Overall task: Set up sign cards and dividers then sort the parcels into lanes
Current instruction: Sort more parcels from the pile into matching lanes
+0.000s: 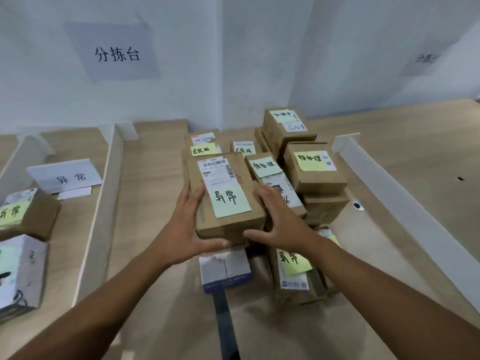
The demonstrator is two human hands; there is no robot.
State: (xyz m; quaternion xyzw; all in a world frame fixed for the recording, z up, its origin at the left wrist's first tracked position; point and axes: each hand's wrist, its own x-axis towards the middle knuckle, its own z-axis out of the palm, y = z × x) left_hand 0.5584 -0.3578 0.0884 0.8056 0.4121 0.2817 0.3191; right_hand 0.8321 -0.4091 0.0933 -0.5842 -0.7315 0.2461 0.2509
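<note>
Your hands: your left hand [187,229] and right hand [280,224] clasp the box [226,198] from either side, thumbs hooked round its near end.
Box: held over the pile [314,170] in the middle lane; you cannot tell whether it is clear of the parcels beneath.
Likely lane: its green note matches the sign card [65,175] on the left.
Risk, pile: drag the box sideways rather than lifting it, and stacked neighbours may slide or topple.
Risk, divider: carry it low and you could clip the left divider [104,203], a thin upright strip.
Risk, landing: set it too far back and you cover the sign card.
Open room: bare table [155,178] lies between divider and pile.
Left lane: the brown parcel [31,214] and white parcel [20,271] fill its near end.
Right edge: the right divider [389,188] stands well apart.
</note>
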